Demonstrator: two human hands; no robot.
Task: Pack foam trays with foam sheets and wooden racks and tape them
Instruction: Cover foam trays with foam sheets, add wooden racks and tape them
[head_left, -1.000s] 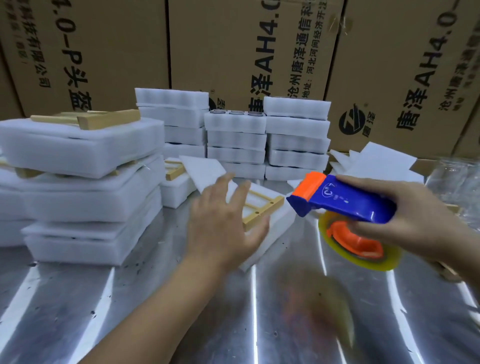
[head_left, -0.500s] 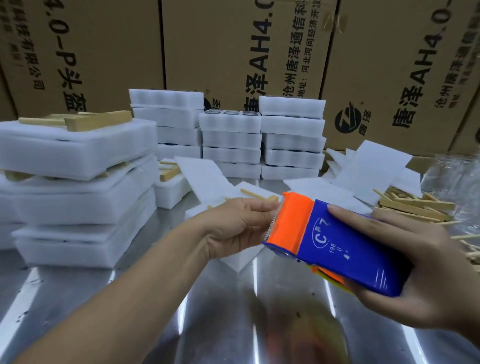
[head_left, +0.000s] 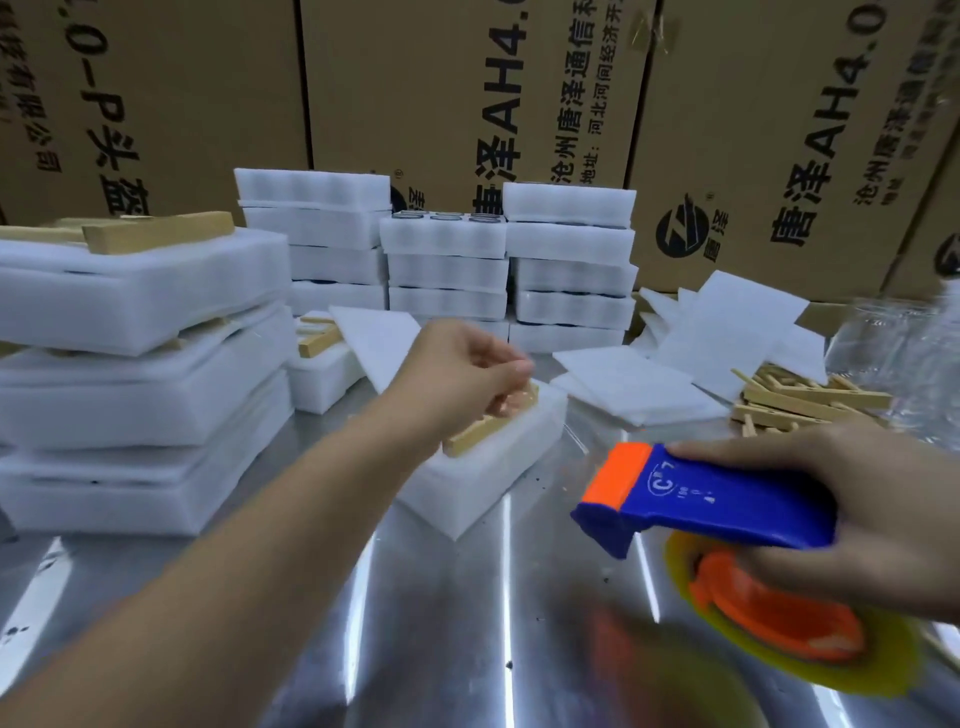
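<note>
Right grip (head_left: 878, 519) above reflective metal table (head_left: 441, 623)

Packing warehouse, stacked cardboard cartons (head_left: 467, 93), steel table (head_left: 467, 623)

One wide-angle camera sits on the person's head and looks forward and down across a shiny metal table (head_left: 441, 649). It is close to the work. The left forearm runs in from the bottom left corner to the left hand (head_left: 467, 369) at mid-frame. The right hand (head_left: 872, 519) and its tape dispenser (head_left: 727, 499) loom large at lower right. Cardboard boxes (head_left: 415, 78) close off the far top.
</note>
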